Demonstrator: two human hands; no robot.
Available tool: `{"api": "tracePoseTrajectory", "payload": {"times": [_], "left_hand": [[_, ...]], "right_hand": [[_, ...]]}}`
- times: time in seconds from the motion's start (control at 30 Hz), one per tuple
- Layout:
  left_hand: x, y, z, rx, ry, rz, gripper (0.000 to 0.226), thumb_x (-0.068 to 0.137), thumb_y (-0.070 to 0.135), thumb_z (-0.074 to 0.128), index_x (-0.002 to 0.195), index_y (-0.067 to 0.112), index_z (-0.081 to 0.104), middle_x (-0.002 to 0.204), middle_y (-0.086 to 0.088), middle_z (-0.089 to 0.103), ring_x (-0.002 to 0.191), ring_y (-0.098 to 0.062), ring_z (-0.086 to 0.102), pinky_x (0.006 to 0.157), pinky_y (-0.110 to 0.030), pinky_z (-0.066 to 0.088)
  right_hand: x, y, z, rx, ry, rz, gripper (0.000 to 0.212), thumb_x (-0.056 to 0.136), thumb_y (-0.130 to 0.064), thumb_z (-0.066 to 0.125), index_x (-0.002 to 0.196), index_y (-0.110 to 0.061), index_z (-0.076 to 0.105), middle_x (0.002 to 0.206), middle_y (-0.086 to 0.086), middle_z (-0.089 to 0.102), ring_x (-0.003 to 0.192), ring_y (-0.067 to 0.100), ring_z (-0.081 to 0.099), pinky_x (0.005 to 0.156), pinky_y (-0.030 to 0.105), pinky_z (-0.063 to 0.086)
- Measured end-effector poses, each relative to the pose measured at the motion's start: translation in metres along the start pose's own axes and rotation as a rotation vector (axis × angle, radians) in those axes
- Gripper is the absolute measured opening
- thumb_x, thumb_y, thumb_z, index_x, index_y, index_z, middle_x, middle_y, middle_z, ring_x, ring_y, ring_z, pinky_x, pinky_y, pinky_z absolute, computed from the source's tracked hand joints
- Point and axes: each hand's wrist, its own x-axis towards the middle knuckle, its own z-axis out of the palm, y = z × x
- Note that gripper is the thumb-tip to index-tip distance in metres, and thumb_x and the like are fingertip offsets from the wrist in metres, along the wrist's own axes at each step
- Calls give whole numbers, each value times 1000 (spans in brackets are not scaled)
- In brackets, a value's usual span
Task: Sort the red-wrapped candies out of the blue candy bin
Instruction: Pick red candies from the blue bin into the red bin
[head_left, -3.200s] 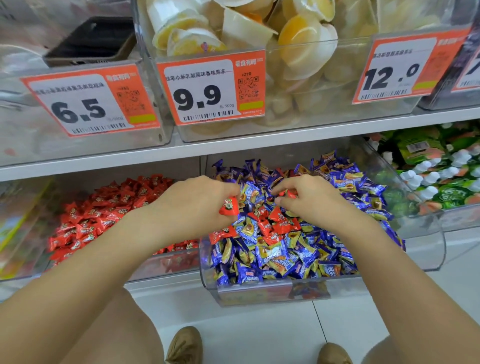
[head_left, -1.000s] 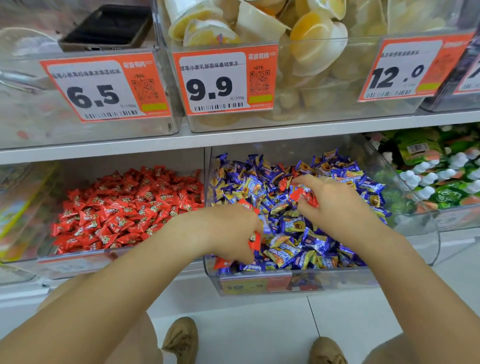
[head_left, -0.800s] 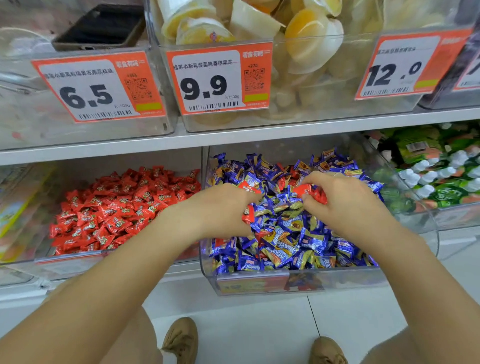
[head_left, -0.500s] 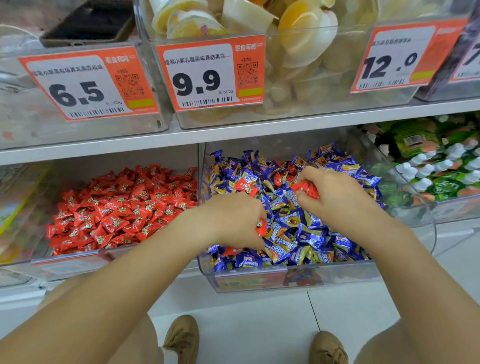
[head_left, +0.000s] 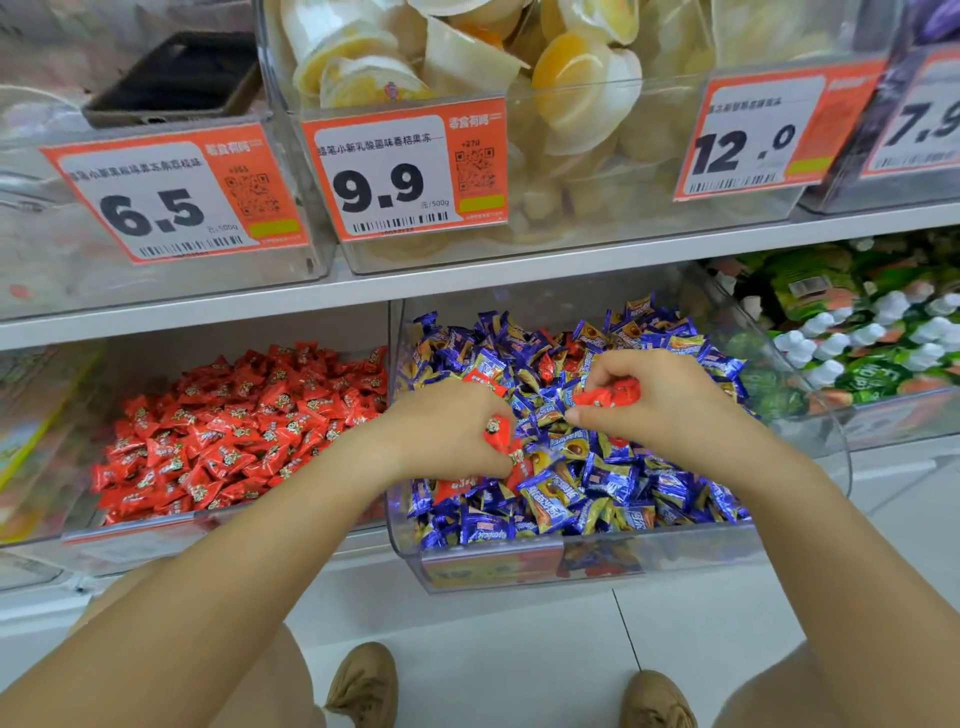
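The clear bin of blue-wrapped candies (head_left: 810, 467) sits on the lower shelf, centre right, with a few red-wrapped candies (head_left: 480, 378) scattered among the blue ones. My left hand (head_left: 447, 431) is over the bin's left side, its fingers curled round several red candies (head_left: 498, 434). My right hand (head_left: 660, 400) is over the middle of the bin and grips red candies (head_left: 610, 392) between thumb and fingers. To the left stands the bin of red-wrapped candies (head_left: 234, 431).
The upper shelf (head_left: 571, 270) overhangs the bins, carrying jelly cups (head_left: 467, 57) and orange price tags (head_left: 405, 171). A bin of green and white sweets (head_left: 872, 343) stands at the right. Below are the white floor and my tan shoes (head_left: 363, 686).
Over the last second my left hand moved up from the bin's front edge into the blue candies, still holding red ones. My right hand stayed near the middle with its red candies.
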Motion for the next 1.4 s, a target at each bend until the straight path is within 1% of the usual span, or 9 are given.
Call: {"api": "tracePoseTrajectory", "payload": {"times": [0.3, 0.4, 0.53, 0.73, 0.87, 0.97, 1.13, 1.27, 1.4], "left_hand": [[-18, -13, -21, -593, 186, -6, 8, 76, 25, 78, 79, 24, 71, 82, 5, 71, 81, -12, 65, 85, -34, 51], [-27, -18, -23, -1082, 286, -58, 13, 77, 21, 75, 88, 16, 72, 75, 0, 69, 63, -14, 65, 61, -28, 56], [-56, -45, -20, -1483, 286, -138, 35, 71, 33, 68, 100, 13, 71, 59, -3, 57, 39, -9, 47, 34, -13, 25], [-91, -129, -13, -1383, 587, -385, 40, 73, 40, 68, 96, 8, 63, 51, -1, 49, 41, -13, 38, 34, -14, 23], [-101, -178, -7, -1412, 731, -526, 26, 83, 31, 70, 90, 8, 59, 53, 1, 59, 39, -10, 51, 36, -15, 34], [-101, -192, -3, -1486, 712, -558, 68, 79, 53, 69, 124, 4, 55, 108, -12, 70, 93, -25, 69, 71, -31, 55], [-109, -186, -10, -1481, 653, -512, 72, 88, 74, 24, 147, 32, 34, 146, 5, 44, 134, -20, 39, 107, -50, 32], [-113, -187, -9, -1287, 818, -570, 59, 95, 62, 28, 134, 23, 48, 117, 4, 66, 118, -17, 54, 109, -47, 33], [-106, -166, -10, -1103, 891, -525, 14, 97, 29, 50, 94, 20, 61, 84, 2, 71, 77, -10, 64, 83, -35, 50]], "right_hand": [[7, -24, 28, 349, -240, 20, 10, 81, -30, 73, 90, -26, 70, 62, -6, 60, 47, 8, 50, 43, 21, 43], [10, -26, 33, 385, -209, 60, 15, 79, -33, 73, 92, -27, 68, 75, 3, 65, 55, 14, 56, 45, 21, 45], [8, -43, 34, 539, -232, 107, 16, 82, -27, 70, 98, -23, 68, 74, 1, 66, 51, 12, 55, 46, 21, 44], [32, -105, 72, 472, -288, -2, 15, 82, -31, 70, 93, -20, 71, 69, -6, 63, 51, 13, 54, 44, 21, 42], [67, -151, 121, 297, -248, -121, 15, 81, -33, 71, 92, -23, 70, 85, -9, 64, 67, 6, 57, 64, 22, 46], [90, -163, 157, 24, -218, -147, 35, 80, -42, 70, 110, -24, 67, 109, -2, 68, 100, 17, 61, 86, 27, 44], [96, -159, 168, -311, -308, -168, 71, 80, -66, 55, 142, -35, 37, 138, 9, 47, 123, 28, 49, 101, 40, 42], [69, -152, 135, -485, -103, -306, 39, 92, -50, 46, 126, -32, 55, 117, 0, 60, 104, 21, 60, 82, 34, 49], [35, -121, 94, -389, 7, -302, 24, 93, -38, 49, 111, -33, 64, 106, -11, 63, 99, 13, 59, 78, 32, 49]]}}
